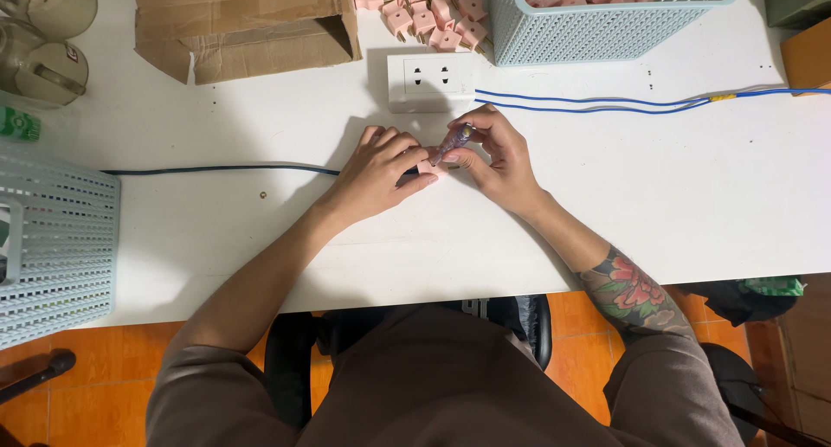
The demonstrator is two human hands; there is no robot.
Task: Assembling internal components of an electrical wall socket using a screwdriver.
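My left hand (374, 172) rests on the white table (658, 205) and pinches a small pink plug (428, 167) at the end of a dark blue cable (216, 168). My right hand (498, 157) holds a small screwdriver (454, 142) with a translucent purple handle, its tip set down on the pink plug. Both hands meet just in front of a white socket block (431, 79).
Several loose pink plugs (428, 14) lie beside a light blue basket (597, 27) holding more. A torn cardboard box (247, 23) sits at the back left. Blue wires (606, 105) run right from the socket. Another blue basket (56, 248) stands at the left edge.
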